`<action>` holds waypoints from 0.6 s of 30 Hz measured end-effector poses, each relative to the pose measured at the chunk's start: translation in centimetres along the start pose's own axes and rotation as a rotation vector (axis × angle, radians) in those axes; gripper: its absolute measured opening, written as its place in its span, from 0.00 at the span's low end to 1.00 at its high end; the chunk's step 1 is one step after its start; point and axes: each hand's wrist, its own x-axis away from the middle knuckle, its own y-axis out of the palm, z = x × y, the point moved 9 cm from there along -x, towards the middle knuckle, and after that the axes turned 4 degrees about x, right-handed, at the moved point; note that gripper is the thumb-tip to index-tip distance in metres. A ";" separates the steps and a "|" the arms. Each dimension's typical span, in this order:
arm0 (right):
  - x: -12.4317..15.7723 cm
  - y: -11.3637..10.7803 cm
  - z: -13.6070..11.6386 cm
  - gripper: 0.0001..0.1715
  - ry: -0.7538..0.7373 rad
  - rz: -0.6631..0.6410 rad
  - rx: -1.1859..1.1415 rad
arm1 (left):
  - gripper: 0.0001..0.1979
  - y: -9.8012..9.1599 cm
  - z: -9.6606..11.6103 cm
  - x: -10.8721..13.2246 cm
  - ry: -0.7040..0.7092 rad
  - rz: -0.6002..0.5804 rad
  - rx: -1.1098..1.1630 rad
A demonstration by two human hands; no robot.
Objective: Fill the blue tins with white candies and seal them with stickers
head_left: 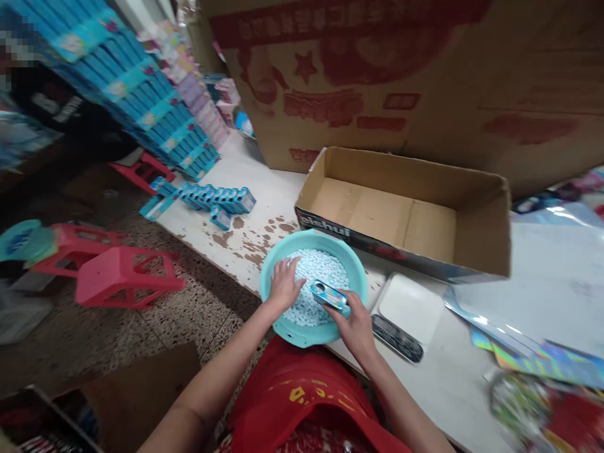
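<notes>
A teal plastic basin (352, 267) full of small pale-blue pellets (321, 274) sits at the near edge of the white table. My left hand (284, 284) rests in the pellets at the basin's left side, fingers curled down into them. My right hand (355, 324) grips a small colourful tin (328, 294), held open end up over the pellets.
A small white scale (406, 314) lies right of the basin. An empty open cardboard box (415, 214) stands behind it, a large carton (425, 75) beyond. Several blue packs (217, 200) lie at the table's left; stacked blue boxes (136, 82) and red stools (117, 277) stand left.
</notes>
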 end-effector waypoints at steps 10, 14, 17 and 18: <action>-2.2 6.4 -5.1 0.25 -0.136 -0.075 -0.132 | 0.18 -5.2 1.1 2.8 0.273 -0.243 -0.227; -3.3 7.3 -5.8 0.24 -0.032 -0.015 -0.077 | 0.19 -18.3 -6.6 -1.9 -0.100 0.232 -0.201; -3.5 8.1 -6.0 0.22 0.051 0.008 -0.007 | 0.14 -27.0 -12.6 -5.8 -0.296 0.457 -0.335; -3.5 8.6 -6.1 0.23 0.082 0.012 0.013 | 0.13 -28.9 -14.3 -7.3 -0.336 0.484 -0.345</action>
